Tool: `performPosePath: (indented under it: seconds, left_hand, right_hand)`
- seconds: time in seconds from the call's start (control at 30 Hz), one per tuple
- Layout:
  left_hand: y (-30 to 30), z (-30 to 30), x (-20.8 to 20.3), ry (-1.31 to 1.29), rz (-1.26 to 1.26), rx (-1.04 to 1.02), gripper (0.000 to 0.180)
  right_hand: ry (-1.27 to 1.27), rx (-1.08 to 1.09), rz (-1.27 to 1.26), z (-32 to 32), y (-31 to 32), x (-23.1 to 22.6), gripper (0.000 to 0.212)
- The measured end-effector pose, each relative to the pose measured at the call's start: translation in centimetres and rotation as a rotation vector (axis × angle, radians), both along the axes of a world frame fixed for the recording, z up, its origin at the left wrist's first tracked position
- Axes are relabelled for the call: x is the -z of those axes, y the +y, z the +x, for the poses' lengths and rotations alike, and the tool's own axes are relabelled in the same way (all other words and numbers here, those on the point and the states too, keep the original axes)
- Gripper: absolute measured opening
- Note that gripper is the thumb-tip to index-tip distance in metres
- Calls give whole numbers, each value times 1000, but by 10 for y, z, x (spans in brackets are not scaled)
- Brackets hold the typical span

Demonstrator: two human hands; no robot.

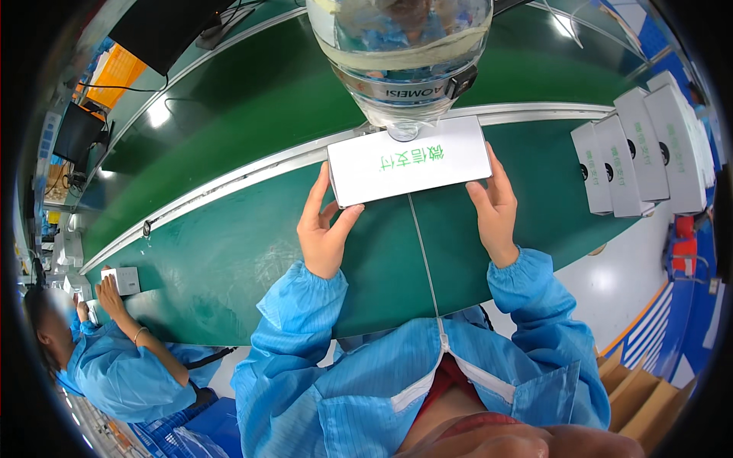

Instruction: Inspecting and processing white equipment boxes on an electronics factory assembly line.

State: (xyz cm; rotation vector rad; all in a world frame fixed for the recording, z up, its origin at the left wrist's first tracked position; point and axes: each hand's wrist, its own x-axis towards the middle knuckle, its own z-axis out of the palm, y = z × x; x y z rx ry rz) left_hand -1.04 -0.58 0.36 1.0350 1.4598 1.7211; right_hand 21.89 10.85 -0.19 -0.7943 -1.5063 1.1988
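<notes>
A long white cardboard box (408,172) with green printing on its upper face is held level in front of me, over the green work table. My left hand (324,233) grips its left end, thumb at the near corner and fingers along the side. At the opposite end, my right hand (496,210) has its thumb on the near edge and its fingers against the short side. The undersides of the box and some fingertips are hidden. A clear rounded vessel (401,49) with a grey band looms just beyond the box and overlaps its far edge.
Several similar white boxes (630,164) stand in a row at the table's right end. A metal rail (237,187) runs along the green table (214,252). At the left, a co-worker in blue (126,366) handles a small white box (124,280). Brown cardboard (645,393) lies at lower right.
</notes>
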Motion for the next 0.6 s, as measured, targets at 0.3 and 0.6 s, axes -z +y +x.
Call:
performPosePath:
  seconds: [0.3,0.6]
  left_hand:
    - [1,0,7,-2,51,-13,71]
    - [2,1,1,14,24,-39,70]
  right_hand:
    - [18,-15,27,4,3,1,55]
    - [2,-19,37,3,4,0,53]
